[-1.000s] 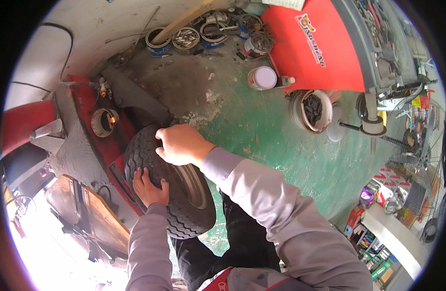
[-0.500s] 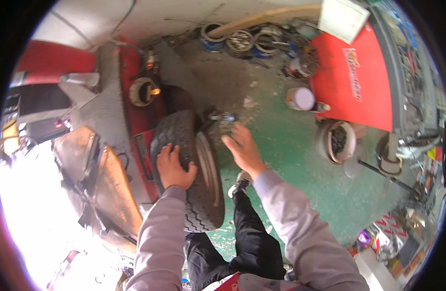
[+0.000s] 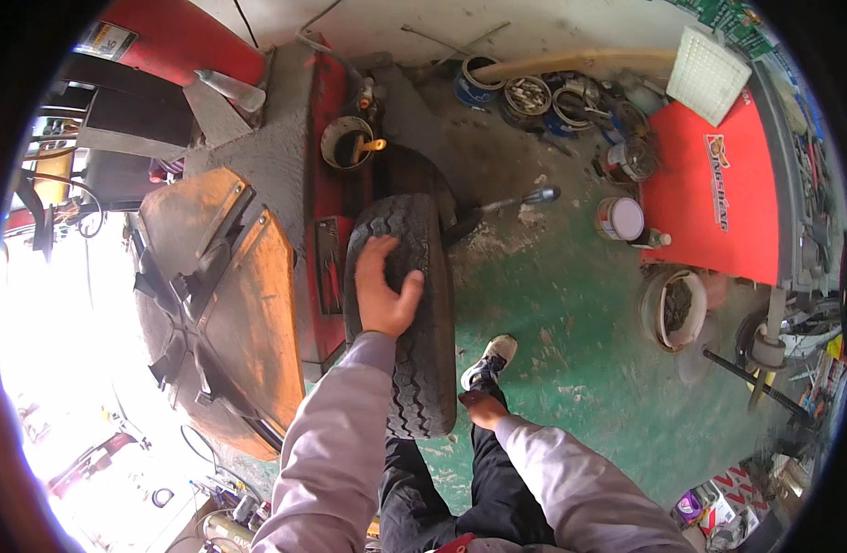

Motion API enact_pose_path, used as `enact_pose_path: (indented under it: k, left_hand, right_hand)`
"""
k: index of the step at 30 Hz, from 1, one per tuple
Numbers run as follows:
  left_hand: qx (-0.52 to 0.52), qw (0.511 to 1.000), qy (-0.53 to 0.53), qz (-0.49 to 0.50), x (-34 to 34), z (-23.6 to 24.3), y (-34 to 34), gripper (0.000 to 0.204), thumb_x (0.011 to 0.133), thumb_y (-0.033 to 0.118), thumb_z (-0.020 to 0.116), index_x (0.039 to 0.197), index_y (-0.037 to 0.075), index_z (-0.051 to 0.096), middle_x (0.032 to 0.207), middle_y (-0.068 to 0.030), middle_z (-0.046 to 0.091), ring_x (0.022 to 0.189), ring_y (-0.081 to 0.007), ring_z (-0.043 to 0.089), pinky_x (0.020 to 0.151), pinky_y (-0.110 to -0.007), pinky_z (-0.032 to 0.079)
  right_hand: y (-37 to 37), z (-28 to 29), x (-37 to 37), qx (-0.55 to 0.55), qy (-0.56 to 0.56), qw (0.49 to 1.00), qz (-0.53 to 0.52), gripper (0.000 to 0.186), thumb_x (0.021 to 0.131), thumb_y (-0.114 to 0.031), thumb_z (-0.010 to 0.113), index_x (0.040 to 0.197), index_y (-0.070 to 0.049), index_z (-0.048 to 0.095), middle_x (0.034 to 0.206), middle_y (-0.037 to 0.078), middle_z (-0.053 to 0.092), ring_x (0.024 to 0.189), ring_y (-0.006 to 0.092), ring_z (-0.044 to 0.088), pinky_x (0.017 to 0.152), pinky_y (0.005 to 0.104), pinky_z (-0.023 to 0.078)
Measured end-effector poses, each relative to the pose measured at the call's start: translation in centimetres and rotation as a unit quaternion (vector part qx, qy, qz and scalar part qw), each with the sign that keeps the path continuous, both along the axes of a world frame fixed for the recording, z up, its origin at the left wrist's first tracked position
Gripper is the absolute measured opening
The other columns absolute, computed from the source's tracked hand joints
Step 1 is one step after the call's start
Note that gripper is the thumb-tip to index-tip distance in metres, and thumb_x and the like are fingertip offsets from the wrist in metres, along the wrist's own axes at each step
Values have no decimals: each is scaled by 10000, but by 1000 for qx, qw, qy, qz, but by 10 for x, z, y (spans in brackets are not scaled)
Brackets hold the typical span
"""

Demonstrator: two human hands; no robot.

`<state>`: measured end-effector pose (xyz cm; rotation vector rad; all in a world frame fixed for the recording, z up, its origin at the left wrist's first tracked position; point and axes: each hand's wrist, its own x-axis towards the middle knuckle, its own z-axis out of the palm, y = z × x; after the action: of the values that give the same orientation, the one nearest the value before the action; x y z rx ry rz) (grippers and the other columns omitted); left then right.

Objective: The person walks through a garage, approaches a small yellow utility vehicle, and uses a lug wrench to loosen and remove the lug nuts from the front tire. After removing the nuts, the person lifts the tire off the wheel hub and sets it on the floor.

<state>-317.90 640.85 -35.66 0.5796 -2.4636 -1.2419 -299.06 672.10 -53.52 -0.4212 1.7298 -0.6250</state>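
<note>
A black tyre (image 3: 430, 369) stands upright on its tread against the side of a red machine, its treaded face turned up to me. My left hand (image 3: 387, 290) lies on the upper tread, thumb and fingers spread, holding nothing. Lower down, my right hand (image 3: 483, 408) is at the tyre's right edge, in front of my leg. Its fingertips are hidden, so whether it grips the tyre does not show. Beyond the tyre, a lever with a dark grip (image 3: 541, 194) points right. A bucket (image 3: 336, 157) with a yellow-handled brush hangs at the machine's side.
Left of the tyre is the machine's turntable (image 3: 248, 341) with worn orange-brown plates. Right, on the green floor (image 3: 571, 323), stand a lidded tin (image 3: 620, 218), a white bucket (image 3: 686, 309) and a red cabinet (image 3: 709, 194). Several small buckets (image 3: 527, 97) line the back wall.
The tyre has swung from tilted to upright, so its rim no longer shows. My right hand has dropped from above the floor to the tyre's right edge. My left hand stays on the tread.
</note>
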Motion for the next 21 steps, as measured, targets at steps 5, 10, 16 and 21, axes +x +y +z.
enact_pose_path:
  k: [5, 10, 16, 21]
  left_hand:
    - [134, 966, 67, 209, 122, 14, 17, 481, 1030, 262, 578, 1392, -53, 555, 1346, -151, 611, 1270, -266, 551, 1128, -407, 393]
    - [256, 869, -116, 407, 293, -29, 55, 412, 1072, 310, 469, 1282, -15, 610, 1226, -124, 656, 1176, -250, 593, 1075, -406, 436]
    - [698, 652, -98, 281, 356, -140, 11, 557, 1078, 429, 435, 1492, 73, 542, 1497, -101, 597, 1365, -333, 556, 1176, -465, 414]
    - [778, 586, -159, 161, 358, -203, -24, 605, 1088, 503, 428, 1549, 115, 480, 1562, -103, 534, 1415, -354, 496, 1208, -530, 378]
  right_hand:
    - [-23, 12, 18, 17, -75, 956, -282, 619, 1083, -521, 417, 1459, -52, 563, 1423, 246, 617, 1353, 399, 557, 1153, 427, 410]
    - [-47, -34, 67, -70, -97, 914, -388, 594, 1091, -483, 411, 1410, -20, 603, 1394, 217, 650, 1325, 336, 588, 1147, 379, 393]
    - [-54, -59, 93, -103, -241, 782, -565, 570, 1092, -451, 423, 1348, 4, 653, 1325, 160, 698, 1249, 239, 621, 1106, 338, 415]
    - [-58, -11, 70, -129, -312, 721, -605, 520, 1076, -420, 481, 1325, -10, 681, 1315, 105, 710, 1207, 218, 641, 1092, 333, 439]
